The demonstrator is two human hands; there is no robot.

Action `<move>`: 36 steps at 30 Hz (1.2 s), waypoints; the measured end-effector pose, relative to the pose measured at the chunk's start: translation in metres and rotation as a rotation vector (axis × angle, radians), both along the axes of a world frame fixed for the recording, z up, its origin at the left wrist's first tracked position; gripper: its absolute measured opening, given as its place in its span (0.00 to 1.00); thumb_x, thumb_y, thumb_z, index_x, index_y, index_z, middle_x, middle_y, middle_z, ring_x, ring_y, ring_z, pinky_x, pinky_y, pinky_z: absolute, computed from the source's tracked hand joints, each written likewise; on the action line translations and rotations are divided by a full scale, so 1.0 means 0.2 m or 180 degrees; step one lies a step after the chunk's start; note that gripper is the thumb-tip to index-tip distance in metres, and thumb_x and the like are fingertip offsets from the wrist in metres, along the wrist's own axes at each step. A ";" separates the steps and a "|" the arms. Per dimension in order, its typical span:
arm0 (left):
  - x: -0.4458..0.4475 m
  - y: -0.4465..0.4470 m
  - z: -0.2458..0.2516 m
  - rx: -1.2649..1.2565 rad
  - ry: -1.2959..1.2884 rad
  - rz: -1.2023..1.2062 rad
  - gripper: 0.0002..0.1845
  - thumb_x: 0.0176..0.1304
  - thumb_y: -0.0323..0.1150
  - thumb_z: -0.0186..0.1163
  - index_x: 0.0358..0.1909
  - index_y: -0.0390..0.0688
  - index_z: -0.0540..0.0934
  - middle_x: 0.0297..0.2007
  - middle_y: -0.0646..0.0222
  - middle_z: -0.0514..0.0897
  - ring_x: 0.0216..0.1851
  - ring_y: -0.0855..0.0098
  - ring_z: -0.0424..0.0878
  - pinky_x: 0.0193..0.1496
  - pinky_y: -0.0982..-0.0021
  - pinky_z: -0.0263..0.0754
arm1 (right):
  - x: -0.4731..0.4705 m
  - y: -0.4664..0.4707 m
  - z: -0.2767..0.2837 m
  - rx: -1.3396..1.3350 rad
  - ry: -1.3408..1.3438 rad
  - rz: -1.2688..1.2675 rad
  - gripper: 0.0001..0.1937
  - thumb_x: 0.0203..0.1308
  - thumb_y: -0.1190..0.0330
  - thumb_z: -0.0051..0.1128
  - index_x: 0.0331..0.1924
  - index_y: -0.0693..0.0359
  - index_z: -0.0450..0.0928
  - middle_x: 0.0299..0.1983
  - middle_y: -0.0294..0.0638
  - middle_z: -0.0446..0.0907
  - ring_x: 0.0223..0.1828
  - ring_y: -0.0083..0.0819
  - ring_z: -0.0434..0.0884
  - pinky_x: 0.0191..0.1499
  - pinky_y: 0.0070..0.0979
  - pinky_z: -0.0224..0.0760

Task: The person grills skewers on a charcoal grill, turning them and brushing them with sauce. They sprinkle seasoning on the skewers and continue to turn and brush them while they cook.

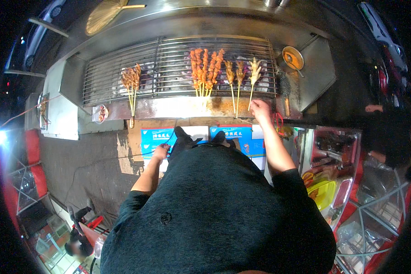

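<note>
At the right end of a charcoal grill [178, 73], my right hand [261, 110] grips the bottom of a skewer stick. That skewer carries pale chicken feet [254, 71], which lie over the grate. Just left of it rest two browner chicken-feet skewers [239, 72]. Several orange meat skewers [205, 70] lie close together mid-grate. A bunch of dark brown meat skewers [131, 78] is farther left, their sticks hanging over the front ledge [171, 108]. My left hand [162, 151] hangs low beside my body with its fingers curled; whether it holds anything is unclear.
A metal bowl [293, 58] of orange sauce with a spoon stands right of the grate. A small dish [101, 113] sits on the ledge's left end. Behind the grill lies a woven fan [104, 15]. A yellow basin [322, 194] stands at right; a person [78, 239] is lower left.
</note>
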State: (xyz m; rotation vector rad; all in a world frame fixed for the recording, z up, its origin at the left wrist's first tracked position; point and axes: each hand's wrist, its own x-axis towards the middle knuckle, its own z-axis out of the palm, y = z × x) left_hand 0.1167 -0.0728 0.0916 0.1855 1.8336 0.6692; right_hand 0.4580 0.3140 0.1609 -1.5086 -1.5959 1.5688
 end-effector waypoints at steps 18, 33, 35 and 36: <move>0.26 1.23 0.48 0.1213 -0.2438 0.0631 0.12 0.65 0.33 0.52 0.47 0.39 0.69 0.42 0.61 0.79 0.38 0.64 0.82 0.35 0.69 0.83 | 0.37 -0.56 -0.14 -0.1009 -0.0809 -0.0045 0.11 0.55 0.64 0.54 0.32 0.65 0.78 0.22 0.34 0.76 0.17 0.20 0.72 0.20 0.21 0.65; 0.33 1.22 0.43 0.1455 0.0773 -0.0089 0.32 0.51 0.39 0.66 0.52 0.30 0.66 0.33 0.57 0.82 0.30 0.60 0.82 0.31 0.67 0.76 | 1.11 -0.75 -0.70 -0.1872 -0.0099 -0.0149 0.13 0.58 0.62 0.50 0.38 0.66 0.73 0.33 0.42 0.76 0.26 0.28 0.77 0.20 0.21 0.66; 0.40 1.24 0.47 0.1070 0.2373 -0.0408 0.42 0.45 0.39 0.70 0.56 0.26 0.61 0.31 0.54 0.82 0.29 0.53 0.81 0.32 0.64 0.76 | 1.13 -0.65 -0.67 -0.1836 -0.0282 -0.0095 0.12 0.55 0.62 0.56 0.37 0.62 0.75 0.28 0.37 0.77 0.22 0.24 0.75 0.19 0.19 0.65; 0.43 1.26 0.50 0.0966 0.2655 -0.0477 0.50 0.39 0.40 0.72 0.58 0.22 0.55 0.37 0.46 0.79 0.37 0.48 0.79 0.41 0.61 0.75 | 1.16 -0.59 -0.66 -0.1809 0.0215 -0.0038 0.12 0.50 0.61 0.63 0.35 0.58 0.77 0.22 0.32 0.76 0.18 0.21 0.74 0.18 0.17 0.64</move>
